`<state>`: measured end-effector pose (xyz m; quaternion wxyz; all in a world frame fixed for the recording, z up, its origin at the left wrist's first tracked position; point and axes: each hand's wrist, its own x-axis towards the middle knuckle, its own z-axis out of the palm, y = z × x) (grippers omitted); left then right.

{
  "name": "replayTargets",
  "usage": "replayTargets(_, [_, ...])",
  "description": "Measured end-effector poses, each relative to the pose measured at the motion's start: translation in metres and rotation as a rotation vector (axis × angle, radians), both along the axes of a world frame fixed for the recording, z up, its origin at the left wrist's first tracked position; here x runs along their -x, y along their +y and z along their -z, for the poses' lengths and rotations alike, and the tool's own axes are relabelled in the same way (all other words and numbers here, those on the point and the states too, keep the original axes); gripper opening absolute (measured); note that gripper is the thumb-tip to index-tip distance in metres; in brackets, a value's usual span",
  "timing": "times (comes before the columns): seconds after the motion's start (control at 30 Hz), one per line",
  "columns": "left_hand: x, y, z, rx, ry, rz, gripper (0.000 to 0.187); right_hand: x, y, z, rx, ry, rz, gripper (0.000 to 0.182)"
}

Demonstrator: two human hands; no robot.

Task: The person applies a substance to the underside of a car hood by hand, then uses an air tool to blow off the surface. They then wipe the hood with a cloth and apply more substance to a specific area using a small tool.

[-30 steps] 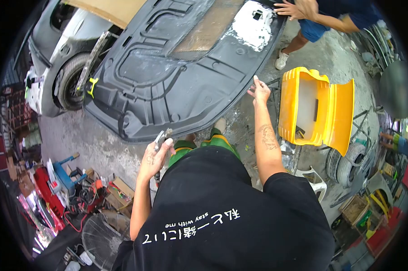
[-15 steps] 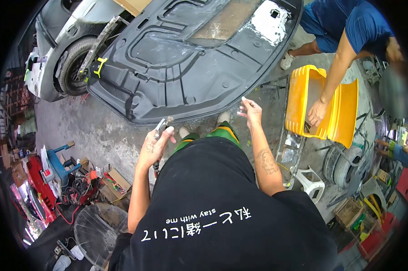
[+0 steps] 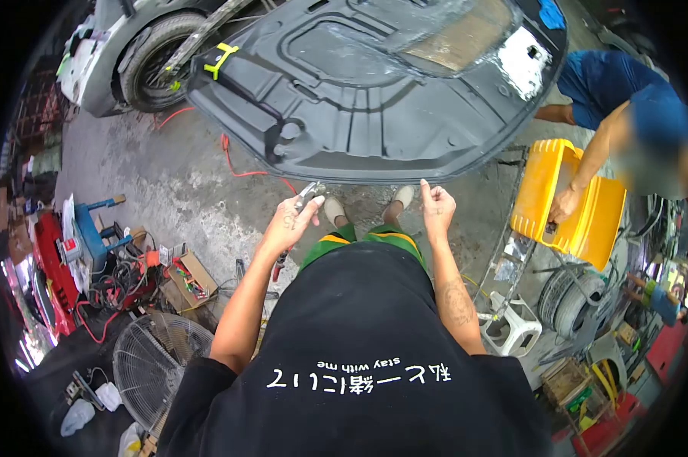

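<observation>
Beside the black car panel (image 3: 382,133), the left hand (image 3: 290,218) clasps a metal tool (image 3: 309,194); finger hold unclear for the right hand (image 3: 438,208).

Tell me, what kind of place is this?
It looks like a vehicle repair workshop, maybe one that fixes body parts. You can see a vehicle with its wheel showing, a large black molded panel and some loose tires.

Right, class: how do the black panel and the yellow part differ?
The black panel looks broad and shallow; the yellow part is smaller and box-like. The black panel bears a white patch; the yellow part shows none. Both have contoured surfaces.
</observation>
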<state>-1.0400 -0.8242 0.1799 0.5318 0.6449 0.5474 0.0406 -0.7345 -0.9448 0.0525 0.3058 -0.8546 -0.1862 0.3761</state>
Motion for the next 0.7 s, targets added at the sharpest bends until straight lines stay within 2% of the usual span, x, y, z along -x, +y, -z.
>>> replayTargets(0.03, [0.006,0.001,0.007,0.0,0.013,-0.034,0.048,0.01,0.008,-0.004,-0.001,0.002,-0.014,0.027])
replayTargets(0.1, [0.019,0.004,0.029,-0.043,-0.001,-0.006,0.044,0.037,0.017,-0.012,-0.536,-0.55,-0.544,0.026])
replayTargets(0.13, [0.019,0.003,0.031,-0.033,0.025,-0.005,0.044,0.053,0.027,-0.02,-0.514,-0.422,-0.626,0.037])
replayTargets(0.17, [0.018,0.003,0.032,-0.029,0.05,-0.003,0.044,0.067,0.037,-0.017,-0.518,-0.422,-0.634,0.037])
replayTargets(0.23, [0.022,0.0,0.042,-0.045,0.068,-0.028,0.044,0.092,0.058,0.0,-0.474,-0.641,-0.972,0.06])
replayTargets(0.27, [0.025,-0.001,0.047,-0.094,0.067,-0.03,0.043,0.103,0.067,0.007,-0.48,-0.644,-0.974,0.06])
replayTargets(0.33, [0.03,-0.002,0.048,-0.14,0.064,-0.055,0.042,0.126,0.082,0.018,-0.284,-0.58,-1.113,0.075])
replayTargets(0.57, [0.039,0.016,0.054,-0.237,0.077,-0.072,0.042,0.15,0.106,0.03,-0.234,-0.574,-1.113,0.077])
replayTargets(0.67, [0.033,0.02,0.04,-0.226,0.007,-0.221,0.042,0.133,0.104,0.03,-0.208,-0.563,-1.118,0.078])
replayTargets(0.7, [0.033,0.02,0.041,-0.225,-0.004,-0.209,0.042,0.126,0.104,0.028,-0.188,-0.546,-1.13,0.079])
